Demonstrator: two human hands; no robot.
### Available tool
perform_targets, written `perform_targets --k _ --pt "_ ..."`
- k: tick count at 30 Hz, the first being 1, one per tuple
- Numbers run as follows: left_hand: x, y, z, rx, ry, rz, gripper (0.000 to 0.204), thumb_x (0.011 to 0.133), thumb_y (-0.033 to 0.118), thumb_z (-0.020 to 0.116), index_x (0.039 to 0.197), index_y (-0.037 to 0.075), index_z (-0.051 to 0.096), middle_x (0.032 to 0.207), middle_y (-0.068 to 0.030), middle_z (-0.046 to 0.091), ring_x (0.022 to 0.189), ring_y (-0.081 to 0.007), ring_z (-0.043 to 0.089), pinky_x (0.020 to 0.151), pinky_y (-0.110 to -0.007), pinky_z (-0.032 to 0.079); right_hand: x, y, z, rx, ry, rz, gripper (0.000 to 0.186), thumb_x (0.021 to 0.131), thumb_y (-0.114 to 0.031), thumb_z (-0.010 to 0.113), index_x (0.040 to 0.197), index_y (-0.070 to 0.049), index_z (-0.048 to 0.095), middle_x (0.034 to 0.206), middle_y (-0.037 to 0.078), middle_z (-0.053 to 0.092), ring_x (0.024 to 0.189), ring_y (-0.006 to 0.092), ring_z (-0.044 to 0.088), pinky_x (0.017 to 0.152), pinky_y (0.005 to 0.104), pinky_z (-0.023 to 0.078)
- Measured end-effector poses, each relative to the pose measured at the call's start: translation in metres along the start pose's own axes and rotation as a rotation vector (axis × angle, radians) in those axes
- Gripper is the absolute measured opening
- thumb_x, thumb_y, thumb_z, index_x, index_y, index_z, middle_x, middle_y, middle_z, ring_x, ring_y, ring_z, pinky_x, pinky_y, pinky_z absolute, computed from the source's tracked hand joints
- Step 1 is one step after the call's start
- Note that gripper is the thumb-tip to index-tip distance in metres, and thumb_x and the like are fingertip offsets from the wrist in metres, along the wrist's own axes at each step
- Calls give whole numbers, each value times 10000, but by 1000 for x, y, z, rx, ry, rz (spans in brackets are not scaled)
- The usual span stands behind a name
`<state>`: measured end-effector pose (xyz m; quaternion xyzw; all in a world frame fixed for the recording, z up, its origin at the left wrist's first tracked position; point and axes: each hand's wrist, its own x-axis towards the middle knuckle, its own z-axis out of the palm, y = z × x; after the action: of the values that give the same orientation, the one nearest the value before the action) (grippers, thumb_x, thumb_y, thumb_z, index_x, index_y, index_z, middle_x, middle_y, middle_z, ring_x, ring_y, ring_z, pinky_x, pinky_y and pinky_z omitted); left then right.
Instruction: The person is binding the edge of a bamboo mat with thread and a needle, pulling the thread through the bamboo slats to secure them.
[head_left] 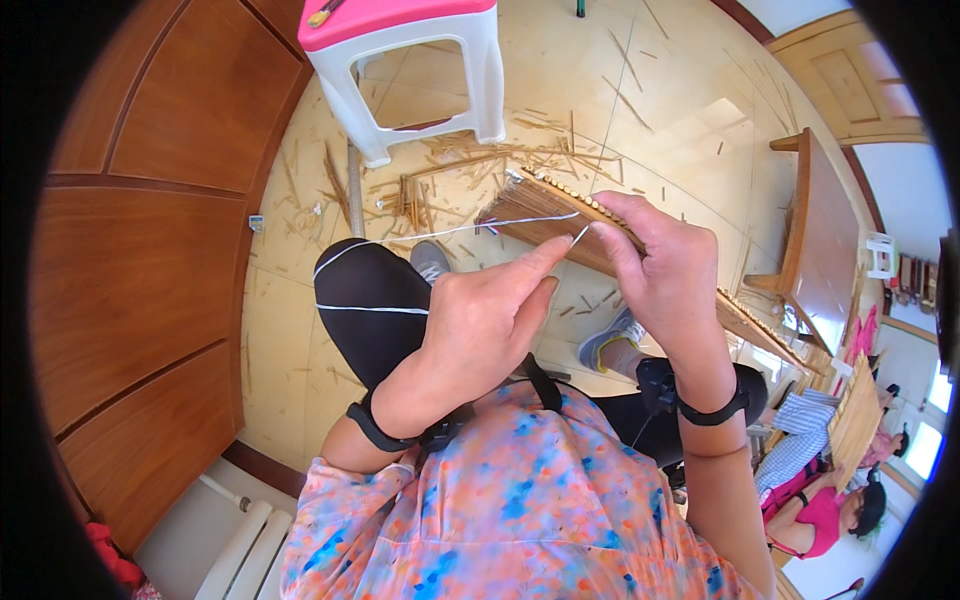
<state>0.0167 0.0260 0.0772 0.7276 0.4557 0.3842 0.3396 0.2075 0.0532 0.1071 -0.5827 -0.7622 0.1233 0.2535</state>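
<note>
A small white-and-blue packet [256, 223] lies beside the brown cabinet [175, 250], its markings too small to make out. The right hand [655, 245] has its fingers closed in a narrow grip over the upper edge of a panel of thin wooden strips [545, 200], which slants in front of the person, above the floor [670, 170], from near the stool toward the lower right. A row of pale, rounded strip ends runs along that edge. The left hand [490, 315] pinches white cord [375, 309], its index finger stretched toward the panel and its thumb close beneath; a short length sticks out past the fingertip toward the right thumb. From the panel the cord crosses to the left knee [360, 275], passes around it and comes back to the left hand. Loose wooden pieces [410, 205] litter the floor. Beyond them stands a white stool with a pink seat [410, 22], a brush [322, 15] on top.
</note>
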Motion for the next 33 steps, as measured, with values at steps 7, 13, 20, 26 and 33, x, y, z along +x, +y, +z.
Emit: perform_targets --k 7,13,20,26,33 --pt "3 -4 3 -34 5 -54 398 834 -52 647 1224 23 647 771 -160 665 514 -167 568 529 -259 463 1 3 2 19 1 -1 205 825 -182 739 1020 -123 714 757 100 696 602 284 654 529 352 503" --pt "4 -5 3 -27 15 -41 396 833 -51 647 1222 25 651 750 -155 660 521 -171 578 538 -260 470 0 1 2 -3 6 -19 206 824 -186 740 1017 -117 715 766 98 701 606 283 659 528 351 505" --pt "3 -1 0 -19 -28 -80 402 824 -3 667 1223 44 645 722 -181 648 597 -322 643 541 -389 506 -2 -1 2 -3 2 -30 209 834 -182 729 1028 -108 705 851 82 722 674 267 681 561 346 528" --pt "4 -1 0 -21 -17 -60 398 824 -5 668 1219 40 647 718 -183 649 589 -319 641 536 -385 503 -3 0 2 6 -16 -23 215 837 -178 723 1034 -96 695 857 85 721 693 265 685 568 346 531" --pt "2 4 -3 -21 -14 -77 371 826 -4 664 1195 36 660 708 -178 651 580 -312 645 532 -373 504 -6 0 4 -10 0 -74 235 834 -178 725 1048 -88 682 832 92 715 674 268 680 562 351 529"
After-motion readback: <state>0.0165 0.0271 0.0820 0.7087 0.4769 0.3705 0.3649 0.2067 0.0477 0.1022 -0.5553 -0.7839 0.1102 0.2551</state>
